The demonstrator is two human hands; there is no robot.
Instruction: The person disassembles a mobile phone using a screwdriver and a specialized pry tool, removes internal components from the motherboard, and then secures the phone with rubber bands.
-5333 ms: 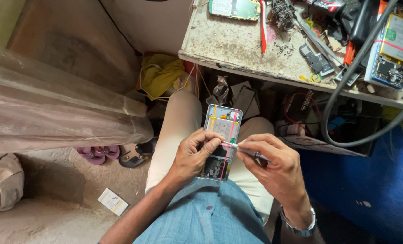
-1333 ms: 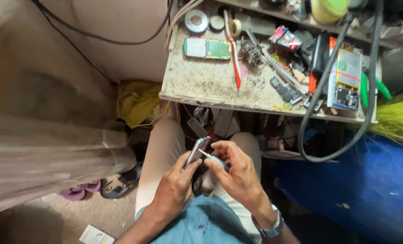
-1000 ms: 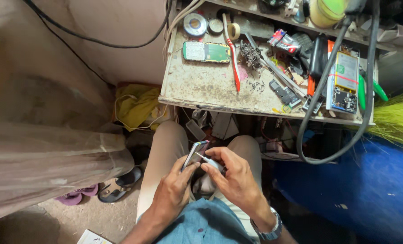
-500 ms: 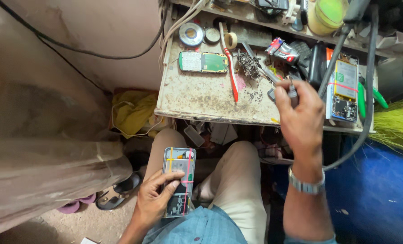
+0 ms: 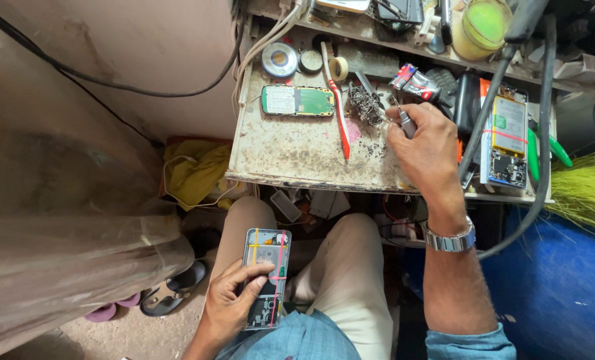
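Packages and labels on the cluttered bench

A small red, white and blue packet (image 5: 412, 77) is lying at upper centre-right; a green rectangular label (image 5: 498, 123) is showing on the opened phone (image 5: 505, 141) lying at right.

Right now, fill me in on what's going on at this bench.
A seated person is working on an opened phone, its back cover off, held over the lap in the left hand. The right hand reaches up onto the cluttered workbench, gripping a small metal tool beside a tangle of wire scraps. A green circuit board and a red toothbrush lie nearby.
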